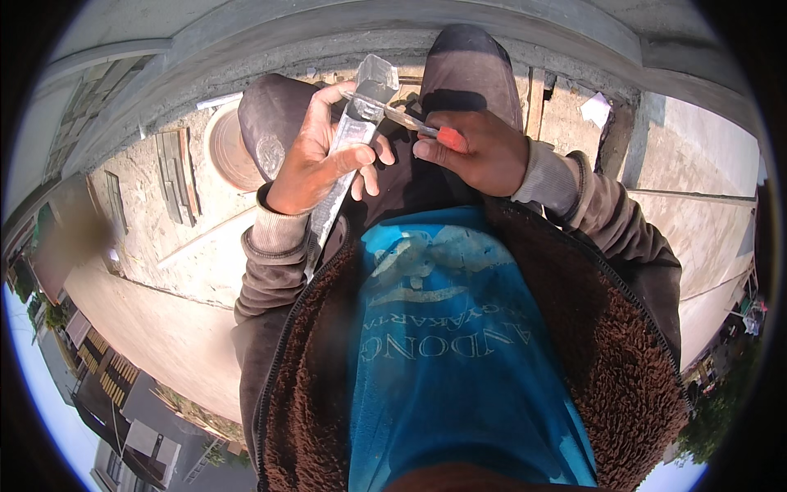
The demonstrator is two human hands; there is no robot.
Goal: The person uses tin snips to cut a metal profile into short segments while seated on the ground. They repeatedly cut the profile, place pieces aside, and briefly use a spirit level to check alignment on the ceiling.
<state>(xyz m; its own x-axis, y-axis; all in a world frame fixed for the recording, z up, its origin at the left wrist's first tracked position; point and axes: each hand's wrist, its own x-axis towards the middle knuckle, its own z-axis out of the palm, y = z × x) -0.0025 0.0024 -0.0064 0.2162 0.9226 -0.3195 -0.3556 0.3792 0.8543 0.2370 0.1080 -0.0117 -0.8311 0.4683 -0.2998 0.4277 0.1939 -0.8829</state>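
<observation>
My left hand (307, 160) grips a long, straight, pale grey bar (354, 135) with a shiny, smeared surface, like a metal channel. Its thumb lies across the near face and the fingers curl behind. The bar slants from my left side up to a far end between my knees. My right hand (492, 156) is closed around a tool with a red handle (452, 138) and a thin metal blade, seen nearly edge-on, perhaps a small trowel. That blade lies across the upper part of the bar, close to my left fingertips. Whether it presses on the surface I cannot tell.
Past my left knee stands a round, pale tub (215, 152). Wood strips (176, 176) lie on the dusty floor farther left. A concrete wall (393, 29) runs along the far side. To the right are a white scrap (595, 109) and an upright-looking narrow wood piece (535, 102).
</observation>
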